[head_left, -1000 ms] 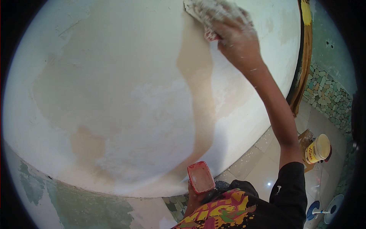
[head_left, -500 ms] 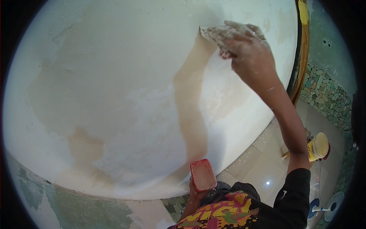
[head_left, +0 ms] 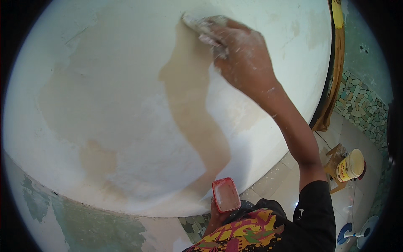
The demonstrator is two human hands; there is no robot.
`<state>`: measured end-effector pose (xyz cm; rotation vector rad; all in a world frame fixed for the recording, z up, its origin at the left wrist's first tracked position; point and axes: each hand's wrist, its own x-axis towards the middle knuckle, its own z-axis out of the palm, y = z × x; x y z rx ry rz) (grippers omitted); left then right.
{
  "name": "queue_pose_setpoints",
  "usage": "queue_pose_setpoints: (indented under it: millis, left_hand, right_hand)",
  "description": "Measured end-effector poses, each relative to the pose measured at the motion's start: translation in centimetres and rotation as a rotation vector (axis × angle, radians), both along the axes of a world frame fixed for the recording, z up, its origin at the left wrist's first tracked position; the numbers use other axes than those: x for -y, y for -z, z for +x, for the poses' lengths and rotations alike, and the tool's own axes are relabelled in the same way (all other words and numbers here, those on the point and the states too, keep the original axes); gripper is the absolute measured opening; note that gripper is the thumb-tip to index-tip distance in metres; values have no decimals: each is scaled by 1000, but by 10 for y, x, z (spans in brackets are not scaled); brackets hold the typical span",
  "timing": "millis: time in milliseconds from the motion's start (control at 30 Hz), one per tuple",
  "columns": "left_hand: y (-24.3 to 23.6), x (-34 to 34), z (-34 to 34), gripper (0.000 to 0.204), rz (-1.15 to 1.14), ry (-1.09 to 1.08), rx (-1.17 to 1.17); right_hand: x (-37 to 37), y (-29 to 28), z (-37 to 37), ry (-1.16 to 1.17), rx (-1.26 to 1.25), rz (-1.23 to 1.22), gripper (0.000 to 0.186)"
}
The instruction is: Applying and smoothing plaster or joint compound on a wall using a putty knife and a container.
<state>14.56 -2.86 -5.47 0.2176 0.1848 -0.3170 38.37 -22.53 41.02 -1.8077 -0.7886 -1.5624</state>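
My right hand (head_left: 241, 48), speckled with white, is closed round a putty-caked tool (head_left: 194, 24). Its far end meets the pale curved wall (head_left: 138, 96); smears and blur leave its exact kind unclear. Low in the picture, my left hand (head_left: 216, 214) holds a red-rimmed plastic tub (head_left: 226, 195) with pale paste in it, close to my shirt. That hand is mostly hidden beneath the tub. Beige and white patches mottle the wall, and my arm's shadow falls across it.
At right, a yellow-and-white bucket (head_left: 351, 164) stands on a small wooden stool (head_left: 336, 161) over the tiled floor. A brown wooden edge (head_left: 333, 90) borders the wall. Farther right are pebble-patterned stone tiles (head_left: 361, 101). A blue-and-white stand-like object (head_left: 357, 234) sits at lower right.
My right hand has moved left and slightly up across the wall with the tool. The left hand still holds the tub near my body. The view has shifted slightly, revealing more of the stool.
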Motion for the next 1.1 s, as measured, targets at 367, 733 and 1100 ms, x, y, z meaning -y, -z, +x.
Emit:
queue_pose_setpoints:
  millis: [367,733,1100]
  left_hand:
    - [-8,17,19,69,-43,7,-22]
    - [-31,20,14,69,-50,51,24]
    - [-10,20,2,67,-23,-31,28]
  right_hand:
    - [36,-69,-5,-215,-160,-80,31]
    - [3,14,-15,-194,-191,-289,29]
    - [33,-61,42,151,136,-34,37]
